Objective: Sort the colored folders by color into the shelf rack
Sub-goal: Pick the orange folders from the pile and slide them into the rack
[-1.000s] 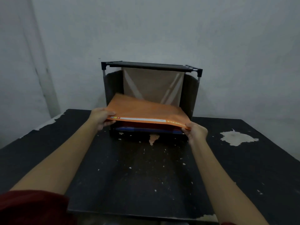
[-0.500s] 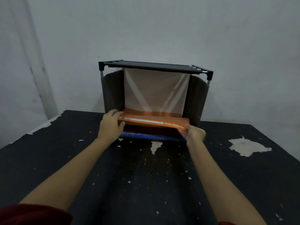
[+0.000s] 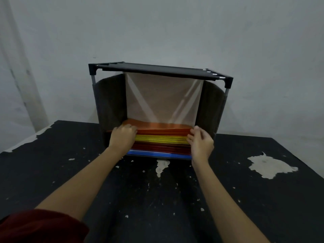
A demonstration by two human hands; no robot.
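Observation:
A black-framed shelf rack [image 3: 157,70] stands at the back of the table, with a stack of folders on its lowest level. Blue folders [image 3: 157,153] are at the bottom, red folders [image 3: 161,147] above them, then yellow folders [image 3: 161,139], and an orange folder [image 3: 163,128] lies flat on top. My left hand [image 3: 122,137] covers the stack's front left corner, fingers bent over the orange folder's edge. My right hand [image 3: 200,142] is at the front right corner, fingers loosely spread against the folder edges, thumb up beside the orange folder.
The rack sits on a black table [image 3: 140,199] with chipped paint, including a big pale patch [image 3: 270,166] at the right. A grey wall [image 3: 175,32] is right behind the rack. Dark fabric side panels [image 3: 110,102] close the rack's left and right sides.
The orange folder, held tilted in front of the rack, has gone into it and now lies flat on the stack. Both hands followed it forward, and the right hand's grip has loosened.

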